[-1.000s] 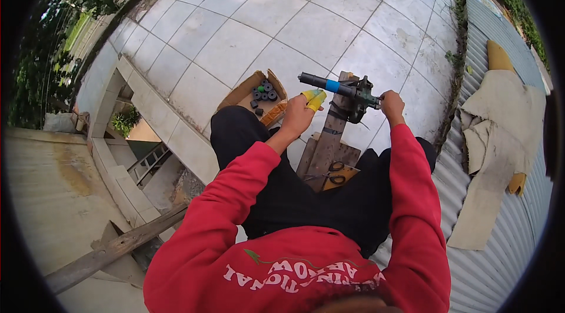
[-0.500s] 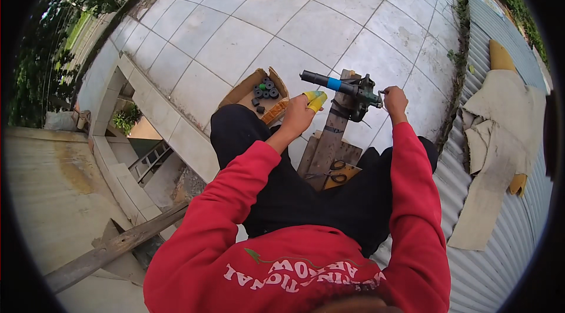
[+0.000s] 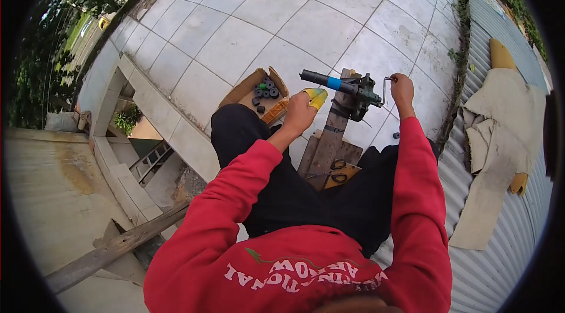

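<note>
I sit on a tiled floor in a red long-sleeved top and black trousers. A dark metal hand-cranked machine (image 3: 360, 95) is fixed on an upright wooden post (image 3: 329, 136) between my knees, with a black rod with a blue band (image 3: 325, 81) sticking out to its left. My right hand (image 3: 402, 90) grips the machine's crank handle (image 3: 386, 82). My left hand (image 3: 301, 112) holds a yellow object (image 3: 316, 97) just left of the post, below the rod.
An open cardboard box (image 3: 244, 94) with several black rolls and one green piece lies left of my left hand. Scissors (image 3: 336, 170) lie on a board at the post's base. Corrugated metal sheeting (image 3: 500, 254) with cardboard scraps (image 3: 497, 136) runs along the right.
My right hand has moved slightly on the crank handle. My left hand stays by the post with the yellow object.
</note>
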`<state>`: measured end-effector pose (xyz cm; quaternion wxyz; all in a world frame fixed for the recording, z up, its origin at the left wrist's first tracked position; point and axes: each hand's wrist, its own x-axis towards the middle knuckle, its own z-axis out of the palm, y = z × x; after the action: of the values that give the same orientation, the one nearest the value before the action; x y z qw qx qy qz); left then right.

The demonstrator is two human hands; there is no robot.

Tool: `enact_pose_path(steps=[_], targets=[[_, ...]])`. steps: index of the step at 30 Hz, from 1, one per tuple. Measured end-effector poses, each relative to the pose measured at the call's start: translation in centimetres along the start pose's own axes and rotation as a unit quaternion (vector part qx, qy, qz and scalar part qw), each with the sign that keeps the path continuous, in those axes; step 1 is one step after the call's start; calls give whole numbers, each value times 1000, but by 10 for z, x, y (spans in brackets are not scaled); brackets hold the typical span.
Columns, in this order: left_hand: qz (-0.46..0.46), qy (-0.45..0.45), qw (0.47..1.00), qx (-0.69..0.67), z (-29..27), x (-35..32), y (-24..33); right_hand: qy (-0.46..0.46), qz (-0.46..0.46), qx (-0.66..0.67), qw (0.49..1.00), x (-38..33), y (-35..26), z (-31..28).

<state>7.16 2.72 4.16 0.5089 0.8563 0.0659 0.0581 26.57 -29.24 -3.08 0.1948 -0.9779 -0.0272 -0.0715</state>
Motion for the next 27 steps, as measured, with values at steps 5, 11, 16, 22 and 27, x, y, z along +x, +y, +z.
enact_pose_path(steps=[5,11,16,22,27], targets=[[17,8,999,37,2,2,-2,31,-11,25,999,6,2,-10],[19,26,999,35,3,3,-13,47,-37,51,997,10,-11,-30],[3,11,998,66,0,0,4,82,-60,76,992,9,-6,-42],[-10,8,997,73,-3,-1,8,103,-80,86,988,3,-21,-68],[36,66,996,45,4,1,-2,112,-86,89,986,-8,-31,-89]])
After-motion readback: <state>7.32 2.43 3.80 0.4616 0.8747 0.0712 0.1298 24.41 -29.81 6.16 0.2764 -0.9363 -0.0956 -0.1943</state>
